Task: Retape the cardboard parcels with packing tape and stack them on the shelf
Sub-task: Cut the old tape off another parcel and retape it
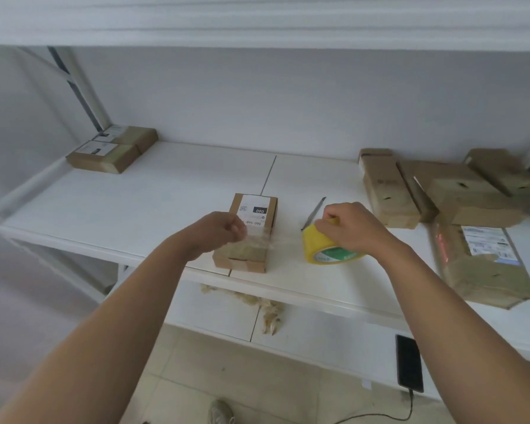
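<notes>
Cardboard parcel [248, 232] lies at the shelf's [135, 209] front edge; left hand [224, 229] pinches clear tape across it, right hand [351, 228] grips the yellow roll [325, 246]. Knife [314, 213] behind, more boxes [441, 191] right

Both bare forearms reach forward, well apart. The left hand [224, 229] pinches with curled fingers; the right hand [354, 228] grips downward, fingers curled.

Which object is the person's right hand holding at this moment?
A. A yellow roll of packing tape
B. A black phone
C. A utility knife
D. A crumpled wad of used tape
A: the right hand grips the yellow roll of packing tape, while the left hand pinches a clear strip pulled from it across the small parcel.
</notes>
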A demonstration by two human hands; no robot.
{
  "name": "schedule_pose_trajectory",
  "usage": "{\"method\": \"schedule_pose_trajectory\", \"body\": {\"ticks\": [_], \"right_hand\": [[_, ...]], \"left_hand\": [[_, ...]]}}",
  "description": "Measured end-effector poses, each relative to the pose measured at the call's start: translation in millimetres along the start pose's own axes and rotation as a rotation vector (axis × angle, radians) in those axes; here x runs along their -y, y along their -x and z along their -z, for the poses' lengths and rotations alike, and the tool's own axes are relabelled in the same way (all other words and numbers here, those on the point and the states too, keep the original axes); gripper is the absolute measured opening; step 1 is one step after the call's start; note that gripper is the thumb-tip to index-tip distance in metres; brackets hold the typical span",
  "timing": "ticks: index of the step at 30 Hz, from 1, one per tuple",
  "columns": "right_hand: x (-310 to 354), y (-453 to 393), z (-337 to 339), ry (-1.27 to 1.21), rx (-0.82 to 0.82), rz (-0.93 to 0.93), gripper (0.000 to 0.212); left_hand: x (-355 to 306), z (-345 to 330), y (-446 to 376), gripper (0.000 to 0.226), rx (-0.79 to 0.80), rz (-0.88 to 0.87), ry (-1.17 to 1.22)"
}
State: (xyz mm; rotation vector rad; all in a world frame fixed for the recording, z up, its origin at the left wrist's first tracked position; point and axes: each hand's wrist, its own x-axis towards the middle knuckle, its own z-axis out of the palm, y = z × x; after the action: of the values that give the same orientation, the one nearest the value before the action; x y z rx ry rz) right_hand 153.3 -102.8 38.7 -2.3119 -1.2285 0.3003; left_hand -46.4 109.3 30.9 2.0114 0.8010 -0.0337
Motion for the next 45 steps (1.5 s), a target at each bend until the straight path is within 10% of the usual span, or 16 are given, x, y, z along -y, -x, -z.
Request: {"method": "schedule_pose_trajectory", "body": {"ticks": [13,45], "right_hand": [[17.5,-16.1,-24.0,-0.043,-0.024,-0.037,0.034],[17.1,-16.4,-52.3,0.273,0.107,-0.118,0.037]], "left_hand": [[41.8,-0.2,-5.4,0.005,-0.165,0.144,0.589],[62.4,-43.4,-27.4,0.021,-0.396,0.122,0.019]]}}
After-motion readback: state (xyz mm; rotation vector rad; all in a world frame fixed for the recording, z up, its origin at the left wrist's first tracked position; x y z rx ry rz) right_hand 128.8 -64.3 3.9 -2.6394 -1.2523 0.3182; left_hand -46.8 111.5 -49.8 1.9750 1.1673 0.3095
